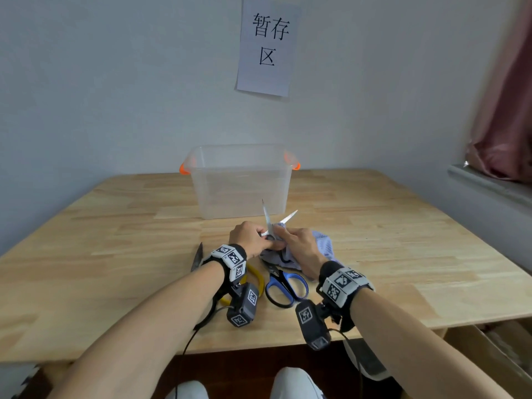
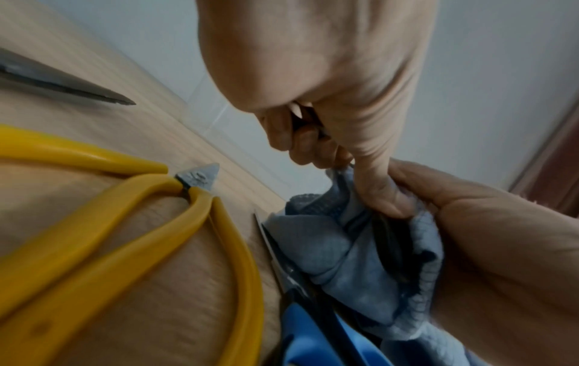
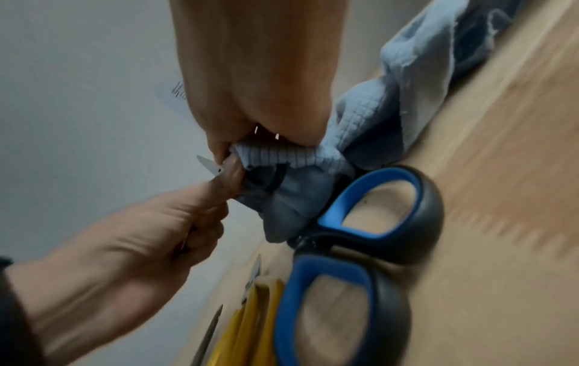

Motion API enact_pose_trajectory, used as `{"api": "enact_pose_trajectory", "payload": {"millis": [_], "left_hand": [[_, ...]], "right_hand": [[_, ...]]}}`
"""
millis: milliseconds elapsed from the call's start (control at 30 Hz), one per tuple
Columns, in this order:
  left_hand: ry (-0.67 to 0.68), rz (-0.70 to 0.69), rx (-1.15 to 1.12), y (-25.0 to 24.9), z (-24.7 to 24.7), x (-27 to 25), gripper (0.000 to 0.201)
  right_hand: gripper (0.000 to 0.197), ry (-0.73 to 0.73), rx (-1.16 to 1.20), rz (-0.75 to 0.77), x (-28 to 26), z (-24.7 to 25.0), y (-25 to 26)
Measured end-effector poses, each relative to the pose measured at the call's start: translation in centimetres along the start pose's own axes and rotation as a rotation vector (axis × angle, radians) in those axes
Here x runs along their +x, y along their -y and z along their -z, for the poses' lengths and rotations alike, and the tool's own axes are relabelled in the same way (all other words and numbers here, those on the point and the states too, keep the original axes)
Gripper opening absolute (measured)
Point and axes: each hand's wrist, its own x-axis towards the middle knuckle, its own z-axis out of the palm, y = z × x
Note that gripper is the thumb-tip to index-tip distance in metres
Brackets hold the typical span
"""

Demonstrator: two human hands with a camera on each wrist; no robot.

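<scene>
A person's left hand point(image 1: 249, 236) curls tight around the dark handle of a pair of steel-bladed scissors point(image 1: 266, 216), held just above the middle of a pale wooden table point(image 1: 403, 240). The right hand point(image 1: 302, 249) pinches a crumpled light-blue waffle-weave cloth point(image 1: 324, 244) against the scissors near the pivot. The blades stand spread. One points to 12 o'clock and the other to about 2 o'clock, with the long axis running away from the person.

A clear plastic storage box with orange handles point(image 1: 241, 180) sits just beyond the tips at 12 o'clock. Blue-and-black-handled scissors point(image 1: 288, 286) lie at 6 o'clock of the hands, partly under the cloth. Yellow-handled scissors point(image 1: 257, 276) lie at 7 o'clock, near the left wrist. Bare wood stretches toward 3 and 9 o'clock, and the table's near edge runs at 6 o'clock.
</scene>
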Motion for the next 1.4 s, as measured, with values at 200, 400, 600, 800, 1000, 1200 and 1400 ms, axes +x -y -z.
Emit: {"api": "enact_pose_trajectory", "payload": {"millis": [200,400,600,800,1000,1200,1400], "left_hand": [[0.021,-0.034,-0.018,-0.6,0.2,-0.3,0.062],[0.015,-0.006,-0.007,-0.2,0.2,-0.1,0.057],[0.038,-0.008,0.019,-0.2,0.1,-0.4,0.062],[0.040,-0.019,0.036,-0.6,0.6,-0.8,0.056],[0.051,0.022,0.049,0.4,0.6,-0.5,0.046],[0.069,0.001,0.009,-0.7,0.5,-0.7,0.059],[0.056,0.047,0.048,0.2,0.9,-0.3,0.049]], "right_hand": [[0.033,-0.100,-0.020,0.062,1.1,0.9,0.7],[0.030,-0.071,0.011,0.013,0.7,0.9,0.6],[0.034,0.007,0.001,0.029,-0.3,0.4,0.5],[0.036,-0.180,0.094,-0.005,2.1,1.7,0.2],[0.036,-0.024,-0.045,0.029,0.6,0.4,-0.1],[0.036,-0.141,0.129,0.040,1.7,1.5,0.6],[0.032,-0.072,0.119,0.011,1.1,0.8,0.2]]}}
